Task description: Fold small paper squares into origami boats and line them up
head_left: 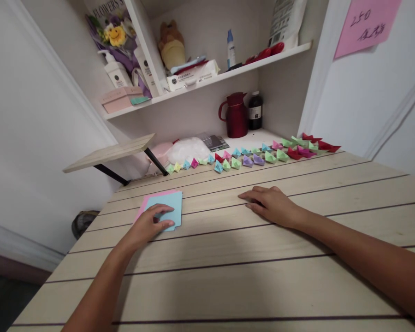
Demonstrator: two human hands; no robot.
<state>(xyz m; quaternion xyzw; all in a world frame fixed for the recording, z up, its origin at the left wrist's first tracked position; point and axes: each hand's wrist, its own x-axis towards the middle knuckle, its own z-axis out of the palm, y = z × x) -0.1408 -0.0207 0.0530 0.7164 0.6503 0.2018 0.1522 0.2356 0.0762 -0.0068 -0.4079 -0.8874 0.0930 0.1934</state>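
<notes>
My left hand (151, 222) rests on a small stack of square paper sheets, its thumb and fingers apart. Light blue paper (166, 203) lies on top, and pink paper (145, 201) shows along the stack's upper and left edges. To the right, my right hand (268, 203) lies on the wooden table (207, 286) with its index finger stretched out and nothing in it. Beyond both hands, several folded paper boats (270, 157) in green, blue, purple, pink and red stand in rows along the table's back edge.
A small raised wooden shelf (114, 151) on black legs stands at the back left. Behind the boats are a clear plastic bag (190, 151), a dark red jug (236, 115) and a dark bottle (255, 110). Above runs a white shelf (207, 85) with assorted items.
</notes>
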